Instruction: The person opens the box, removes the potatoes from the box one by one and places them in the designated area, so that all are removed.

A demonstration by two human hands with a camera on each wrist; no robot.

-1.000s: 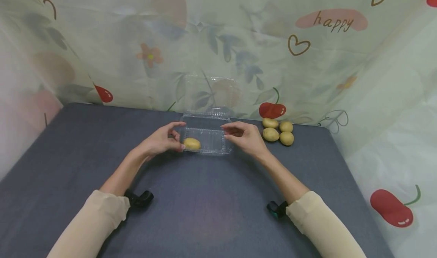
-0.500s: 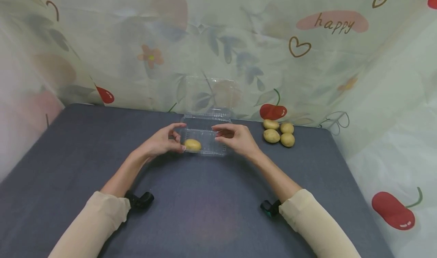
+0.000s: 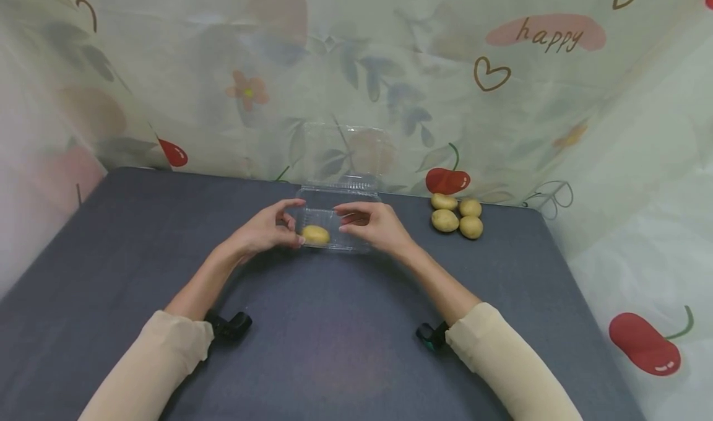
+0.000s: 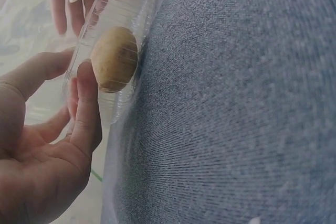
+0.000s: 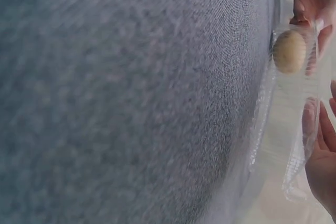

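A clear plastic clamshell box (image 3: 356,243) lies on the grey table with its lid (image 3: 345,151) standing open against the backdrop. One potato (image 3: 315,234) lies in the box's left end. My left hand (image 3: 291,226) grips that left end, thumb on the front wall beside the potato (image 4: 114,59) and fingers behind it. My right hand (image 3: 342,218) hovers over the middle of the box, fingers relaxed and pointing left, holding nothing. In the right wrist view the potato (image 5: 289,51) shows through the box wall (image 5: 286,129).
Several loose potatoes (image 3: 458,217) lie in a cluster at the back right of the grey table (image 3: 334,322). A printed curtain (image 3: 501,99) closes off the back and both sides. Black wrist cameras (image 3: 228,325) sit under my sleeves.
My right hand has slid left from the box's right end to over its middle, nearer the potato. The left hand, box and potato have stayed put.
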